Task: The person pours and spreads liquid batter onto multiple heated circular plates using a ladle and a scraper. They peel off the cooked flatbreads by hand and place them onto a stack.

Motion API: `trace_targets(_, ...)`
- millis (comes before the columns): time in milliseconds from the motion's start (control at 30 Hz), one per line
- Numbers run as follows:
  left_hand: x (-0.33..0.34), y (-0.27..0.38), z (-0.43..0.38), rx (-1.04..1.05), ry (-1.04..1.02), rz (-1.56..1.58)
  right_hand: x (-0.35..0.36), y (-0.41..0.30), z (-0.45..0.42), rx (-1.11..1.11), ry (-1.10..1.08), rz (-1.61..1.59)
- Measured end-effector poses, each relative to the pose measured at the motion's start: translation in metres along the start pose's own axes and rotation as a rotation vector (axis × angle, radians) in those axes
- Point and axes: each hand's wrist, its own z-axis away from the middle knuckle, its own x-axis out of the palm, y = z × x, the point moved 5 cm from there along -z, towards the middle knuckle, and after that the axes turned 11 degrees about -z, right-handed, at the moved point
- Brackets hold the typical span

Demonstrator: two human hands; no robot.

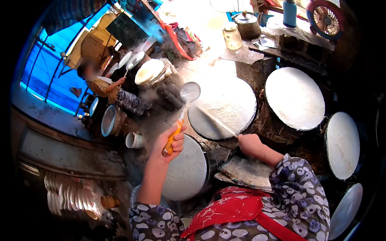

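My left hand (169, 141) grips the orange handle of a metal ladle (190, 92), whose round bowl is raised near the left edge of a round griddle (229, 105). A rough white layer, like batter, covers that griddle. My right hand (251, 145) is shut on a thin pale stick (217, 121) that slants over the same griddle; its far end is blurred. Below my left hand stands a wide round vessel (185, 171) with a pale, smooth surface, partly hidden by my forearm.
More white-covered round griddles (295, 98) curve along the right. A co-worker (105, 86) stands at the left near stacked flatbreads (150, 71). A kettle (246, 25), a plastic jar (232, 36) and a fan (325, 19) stand at the back. A white bucket (134, 140) is left of me.
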Motion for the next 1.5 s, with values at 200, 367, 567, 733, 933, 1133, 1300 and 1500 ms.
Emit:
trace_targets(200, 0.049, -0.001, -0.004, 0.189, 0.207, -0.558, -0.03, 0.056, 0.03, 0.314, 0.39, -0.32)
trace_targets(367, 0.027, -0.033, -0.069, 0.041, -0.067, -0.157, -0.014, 0.071, 0.037, 0.338, 0.443, -0.498)
trace_targets(567, 0.029, -0.026, -0.112, -0.068, -0.387, 0.367, -0.015, 0.072, 0.029, 0.373, 0.421, -0.638)
trace_targets(733, 0.035, 0.012, -0.131, 0.005, -0.265, 0.2, -0.03, 0.078, 0.001, 0.277, 0.457, -0.621)
trace_targets(933, 0.013, 0.024, -0.178, 0.034, 0.042, -0.165, -0.04, 0.09, -0.053, 0.253, 0.41, -0.541)
trace_targets(1133, -0.012, -0.006, -0.225, 0.078, 0.234, -0.488, -0.038, 0.089, -0.084, 0.266, 0.326, -0.67)
trace_targets(1300, -0.017, -0.036, -0.232, 0.159, 0.304, -0.564, -0.027, 0.082, -0.088, 0.29, 0.305, -0.727)
trace_targets(1500, -0.018, -0.047, -0.223, 0.177, 0.355, -0.446, -0.006, 0.045, -0.093, 0.227, 0.318, -0.66)
